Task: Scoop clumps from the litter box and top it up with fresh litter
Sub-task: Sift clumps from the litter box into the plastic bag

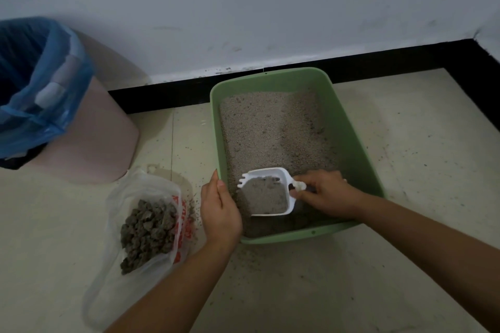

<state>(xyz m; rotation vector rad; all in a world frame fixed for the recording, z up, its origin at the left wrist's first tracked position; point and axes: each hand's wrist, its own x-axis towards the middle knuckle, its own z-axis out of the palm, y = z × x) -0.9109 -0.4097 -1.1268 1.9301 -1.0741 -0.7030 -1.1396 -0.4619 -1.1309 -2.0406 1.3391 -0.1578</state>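
The litter box (351,143) stands with its far end just beside the black skirting (378,62) and the wall (243,8), which block passage behind it. Above its far half the litter lies open to a reach from overhead. Its near end is crowded: the loaded scoop (266,194) fills the middle, the right hand (324,194) grips its handle, and the left hand (220,211) rests at the near-left corner. Left of the box, a thin strip of floor separates it from the open plastic bag (108,292); farther left stands the lined bin (94,138). Right of the box the floor (419,157) runs free.
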